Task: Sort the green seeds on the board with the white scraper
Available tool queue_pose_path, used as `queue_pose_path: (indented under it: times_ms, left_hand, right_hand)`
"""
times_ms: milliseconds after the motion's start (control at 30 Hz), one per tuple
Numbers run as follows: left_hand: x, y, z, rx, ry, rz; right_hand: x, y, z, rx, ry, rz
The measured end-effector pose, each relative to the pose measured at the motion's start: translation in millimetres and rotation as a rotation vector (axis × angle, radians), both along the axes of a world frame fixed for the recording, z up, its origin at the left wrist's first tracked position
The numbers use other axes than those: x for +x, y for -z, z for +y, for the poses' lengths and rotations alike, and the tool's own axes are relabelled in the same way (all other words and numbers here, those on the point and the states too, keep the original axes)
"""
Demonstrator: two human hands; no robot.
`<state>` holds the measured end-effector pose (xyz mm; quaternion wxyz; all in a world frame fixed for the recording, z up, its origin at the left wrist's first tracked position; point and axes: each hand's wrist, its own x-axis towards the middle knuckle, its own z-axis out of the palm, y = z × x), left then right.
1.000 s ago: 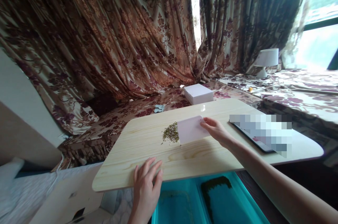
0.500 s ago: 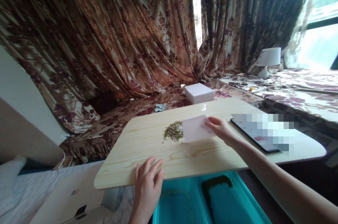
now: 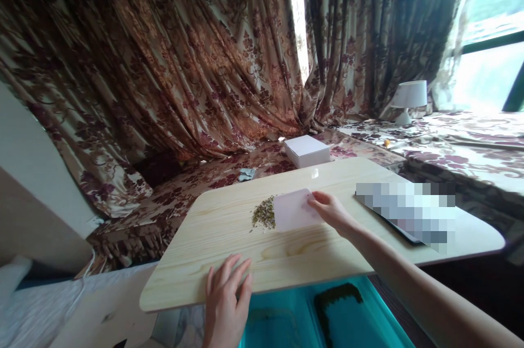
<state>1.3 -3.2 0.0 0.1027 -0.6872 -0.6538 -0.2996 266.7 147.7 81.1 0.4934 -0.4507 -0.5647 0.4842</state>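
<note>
My right hand [image 3: 325, 207] pinches the right end of a thin white plastic sheet [image 3: 292, 211], with the thumb and fingers closed on it. The sheet's left edge meets a small heap of green and pale grains [image 3: 264, 213] and covers part of it. Both lie on the light wood tabletop [image 3: 196, 260]. At the near edge of the table, my left hand [image 3: 229, 290] rests with its fingers spread on the wood, holding nothing.
A flat dark-edged object [image 3: 397, 228], its surface blurred out, lies at the table's right. Beyond the far edge stands a white box [image 3: 307, 151]. Below the near edge is a turquoise two-part tub [image 3: 295, 293] with dark green matter in its right part. A lamp [image 3: 410, 96] stands farther back.
My right hand has slid the white sheet a little to the left, and the visible heap of grains is narrower. The view has tilted slightly up. My left hand stays on the table edge.
</note>
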Motion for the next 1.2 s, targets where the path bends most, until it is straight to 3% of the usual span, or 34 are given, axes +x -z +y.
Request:
queue_pose_path:
  times_ms: [300,533,1200]
  left_hand:
    - [-1,-4.1,-2,-0.057,0.007,-0.009]
    - [5,-9.9,-5,-0.04,0.006,-0.004]
    - [4,-7.8,-2,-0.043,0.007,-0.03]
  right_hand:
    - [36,-2.9,4,-0.005,0.121,0.0]
    - [28,-2.8,10,0.006,0.133,0.006]
    - [28,-6.5,3,0.036,0.058,-0.019]
